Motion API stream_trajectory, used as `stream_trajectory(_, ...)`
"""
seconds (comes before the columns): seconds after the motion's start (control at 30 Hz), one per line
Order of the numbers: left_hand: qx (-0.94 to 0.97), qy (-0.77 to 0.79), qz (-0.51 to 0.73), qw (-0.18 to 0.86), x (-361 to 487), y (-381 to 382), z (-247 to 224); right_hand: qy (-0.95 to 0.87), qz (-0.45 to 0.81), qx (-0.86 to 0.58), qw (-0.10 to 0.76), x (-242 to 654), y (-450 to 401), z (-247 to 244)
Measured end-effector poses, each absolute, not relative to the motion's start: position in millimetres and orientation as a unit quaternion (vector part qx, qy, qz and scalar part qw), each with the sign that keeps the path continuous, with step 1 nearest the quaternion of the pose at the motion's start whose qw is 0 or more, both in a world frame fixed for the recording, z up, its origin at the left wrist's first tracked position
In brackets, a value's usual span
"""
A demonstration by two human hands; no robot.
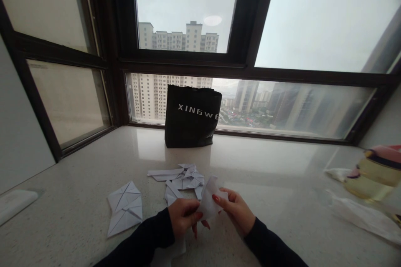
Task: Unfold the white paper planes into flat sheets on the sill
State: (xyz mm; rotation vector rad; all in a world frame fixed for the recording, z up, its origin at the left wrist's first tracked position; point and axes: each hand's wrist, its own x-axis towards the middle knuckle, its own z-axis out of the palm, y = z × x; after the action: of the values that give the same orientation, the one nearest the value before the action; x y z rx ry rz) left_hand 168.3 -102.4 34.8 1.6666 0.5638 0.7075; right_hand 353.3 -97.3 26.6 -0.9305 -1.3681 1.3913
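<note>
A small piece of folded white paper (210, 200) is held up between both hands above the pale counter. My left hand (185, 217) pinches its lower left side between thumb and fingers. On its right side my right hand (235, 209) grips it, the red-nailed thumb lying on the paper's face. Just behind the hands lies a pile of folded white paper pieces (189, 178). Left of my left hand rests a creased, folded white paper (125, 208). More white paper (177, 250) is partly hidden under my left wrist.
A black bag (192, 119) with white lettering stands by the window. At the right are a yellowish bottle (372, 177) with a pink lid and crumpled clear plastic (366, 217). A white object (17, 204) lies at the far left.
</note>
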Motion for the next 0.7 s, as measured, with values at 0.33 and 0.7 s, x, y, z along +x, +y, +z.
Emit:
stream_trajectory(0.33, 0.737, 0.293, 0.304, 0.528, 162, -95, 34, -0.529, 0.608, -0.365, 0.467, 354, -100, 33)
stream_trajectory(0.7, 0.747, 0.353, 0.285, 0.485, 169, -94, 6, -0.559, 0.582, -0.399, 0.436, 357, -92, 21)
